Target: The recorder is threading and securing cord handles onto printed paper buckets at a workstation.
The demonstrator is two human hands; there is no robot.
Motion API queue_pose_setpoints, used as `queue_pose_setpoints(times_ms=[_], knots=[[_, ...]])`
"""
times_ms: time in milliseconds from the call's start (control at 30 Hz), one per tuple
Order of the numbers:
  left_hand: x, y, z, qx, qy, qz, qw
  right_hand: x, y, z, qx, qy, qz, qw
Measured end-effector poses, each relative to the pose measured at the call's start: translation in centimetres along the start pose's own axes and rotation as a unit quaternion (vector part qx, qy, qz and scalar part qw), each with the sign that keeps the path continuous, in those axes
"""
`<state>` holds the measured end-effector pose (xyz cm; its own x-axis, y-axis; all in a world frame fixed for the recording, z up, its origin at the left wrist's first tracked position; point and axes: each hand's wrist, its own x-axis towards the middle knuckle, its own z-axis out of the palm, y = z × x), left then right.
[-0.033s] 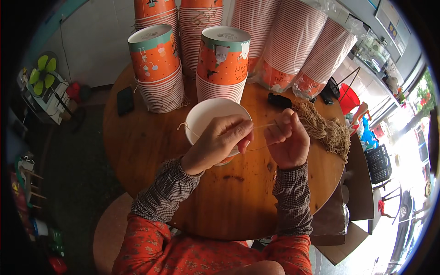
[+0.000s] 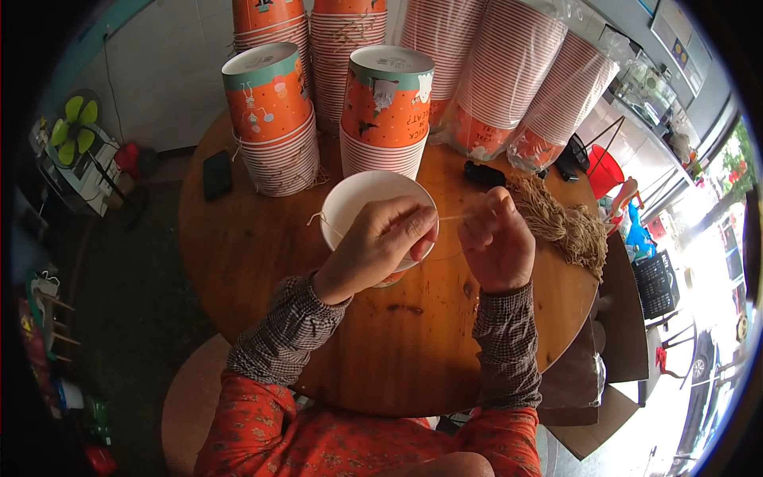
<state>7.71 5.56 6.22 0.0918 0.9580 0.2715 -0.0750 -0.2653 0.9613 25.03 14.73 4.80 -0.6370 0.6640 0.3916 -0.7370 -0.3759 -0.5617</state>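
Note:
In front of me a white-lined paper bucket (image 2: 350, 192) stands with its mouth up; its outside is mostly hidden. My left hand (image 2: 377, 242) is over its right side, thumb and fingertips pinched on a thin beige string (image 2: 453, 217). That string runs across to my right hand (image 2: 502, 246), whose curled fingers grip the other end, right of the bucket. A thinner loop hangs below between the hands. At the bucket's left rim, a knotted string end (image 2: 315, 219) sticks out. What lies inside my fingers is hidden.
Upside-down stacks of orange paper buckets (image 2: 266, 99) (image 2: 387, 111) stand behind, beside plastic-wrapped stacks (image 2: 517, 71). A bundle of beige strings (image 2: 564, 226) lies at the right of the round wooden table (image 2: 397, 350). A dark phone (image 2: 217, 176) is at the left, and a black object (image 2: 482, 174) sits near the bundle.
The fingers of my right hand have shifted slightly to the left and blurred a little. My left hand and the bucket are nearly where they were.

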Motion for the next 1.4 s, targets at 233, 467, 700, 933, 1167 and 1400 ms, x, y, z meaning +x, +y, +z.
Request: queue_pose_setpoints(times_ms=[233, 467, 700, 933, 1167, 1400], knots=[[-0.7, 1.1, -0.1, 0.227, 0.075, 0.114, 0.964, -0.7, -0.3, 1.6, -0.280, 0.024, 0.114, 0.953], [-0.5, 1.2, -0.3, 0.207, 0.087, 0.095, 0.970, -0.8, 0.1, 1.8, -0.363, 0.063, 0.044, 0.929], [-0.2, 0.5, -0.3, 0.231, 0.113, 0.152, 0.954, -0.7, 0.4, 1.9, -0.430, 0.065, -0.002, 0.900], [0.3, -0.7, -0.4, 0.228, 0.126, 0.187, 0.947, -0.7, -0.2, 2.1, -0.441, 0.097, 0.031, 0.892], [1.2, -2.8, 0.6, 0.264, 0.123, 0.153, 0.944, -0.9, -0.5, 0.0, -0.380, 0.149, 0.076, 0.910], [1.0, -4.6, 1.7, 0.500, 0.073, 0.114, 0.855, -2.9, 2.5, -6.5, -0.261, 0.284, 0.009, 0.923]])
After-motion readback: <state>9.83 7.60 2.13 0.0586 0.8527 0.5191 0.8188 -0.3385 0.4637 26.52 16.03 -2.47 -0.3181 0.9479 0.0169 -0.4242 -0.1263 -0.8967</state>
